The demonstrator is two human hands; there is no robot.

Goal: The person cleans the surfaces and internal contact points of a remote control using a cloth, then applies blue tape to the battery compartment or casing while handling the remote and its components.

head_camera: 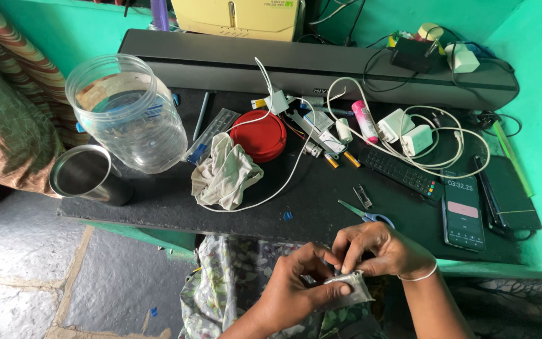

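The black slab tabletop [321, 207] is lying at twelve o'clock, with the blue-handled scissors [367, 215] near its edge. At six o'clock, the left hand [296, 289] is closing around a small grey crinkled pouch [349, 290], thumb pressing flat, while the right hand [381, 248] is pinching its top edge. Steadying the pouch low and gripping close to the edge seems wisest.

a lived-in room of a home, used as a makeshift small-repair corner. bright green painted walls [534, 56] and a rough stone floor [26, 263] frame a low black shelf [321, 188] crowded with household odds: chargers with white cables [409, 135], a remote control [403, 172], a phone [463, 213], a clear plastic jar [127, 113], a steel cup [86, 172] and a crumpled cloth [224, 172]. patterned fabric [7, 119] hangs at the left.
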